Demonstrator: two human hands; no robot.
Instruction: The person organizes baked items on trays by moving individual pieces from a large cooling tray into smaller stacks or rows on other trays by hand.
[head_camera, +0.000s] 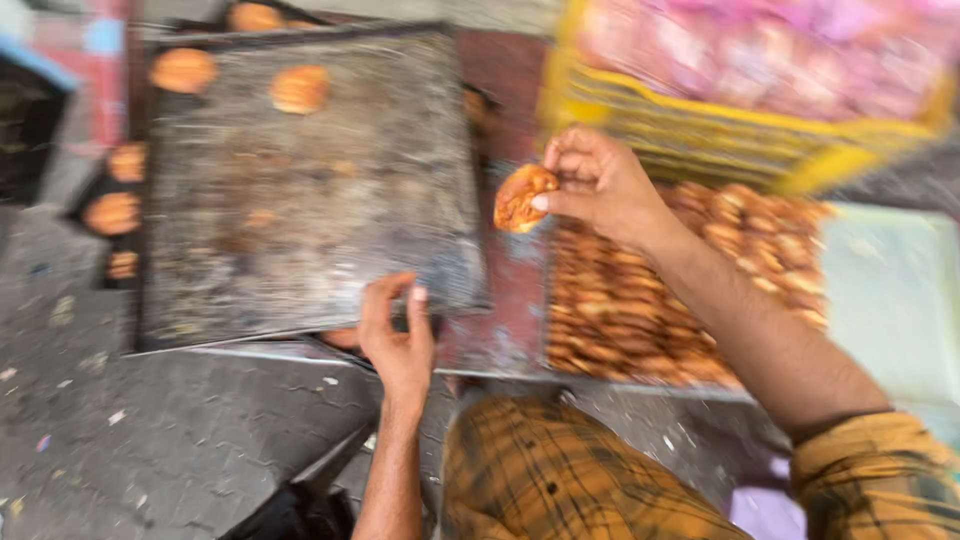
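We see most of the baking tray (300, 200) bare, so a hand could pass over its middle; only two buns (298, 88) sit near its far edge. To the right, the heap of buns (640, 310) fills the surface, and the yellow crate (740, 140) blocks the far side.

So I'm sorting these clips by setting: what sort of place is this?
Probably a small bakery. The left hand grips a worn metal baking tray with a few buns left, the right hand holds a bun above a heap of buns, beside a yellow crate.
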